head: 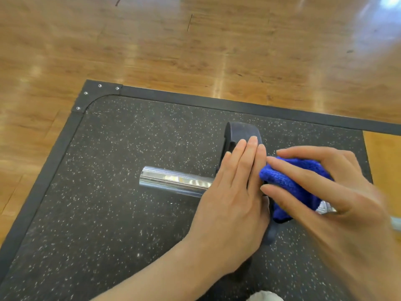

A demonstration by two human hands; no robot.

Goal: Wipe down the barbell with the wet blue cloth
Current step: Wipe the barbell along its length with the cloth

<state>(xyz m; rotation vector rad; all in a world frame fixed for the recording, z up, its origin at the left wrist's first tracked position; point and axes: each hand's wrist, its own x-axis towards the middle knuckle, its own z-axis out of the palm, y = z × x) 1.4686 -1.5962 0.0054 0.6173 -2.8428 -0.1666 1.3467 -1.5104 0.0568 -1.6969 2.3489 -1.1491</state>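
My left hand (235,192) lies flat over the black weight plate (240,131) of the barbell (173,180), fingers straight and pressed side by side, steadying it. Just to its right, my right hand (325,187) bunches the wet blue cloth (290,174) against the bar, fingers curled loosely round the wad and tips spread, nearly touching my left fingers.

The barbell lies on the mat with its long axis running left to right across my view. Its chrome sleeve sticks out to the left of the plate and ends in open air; a small patch of bright metal shows under the cloth, low beside my right palm. The cloth therefore sits on the right side of the plate, while the bare chrome sleeve lies on the far side of my left hand from it. By my reading, the right hand is the one placed to wipe, and a stroke along the bar would have to run sideways, following that axis; reaching the sleeve means carrying the cloth over or round the plate, past my left hand. The left hand is nearer the sleeve but holds no cloth. How much of the bar is already wiped I cannot tell.

Beneath it all is a black rubber mat (104,213) flecked with white, framed by a dark border (238,104) with a screwed corner bracket. Beyond the border stretches a glossy wooden floor (195,40) streaked with light reflections.
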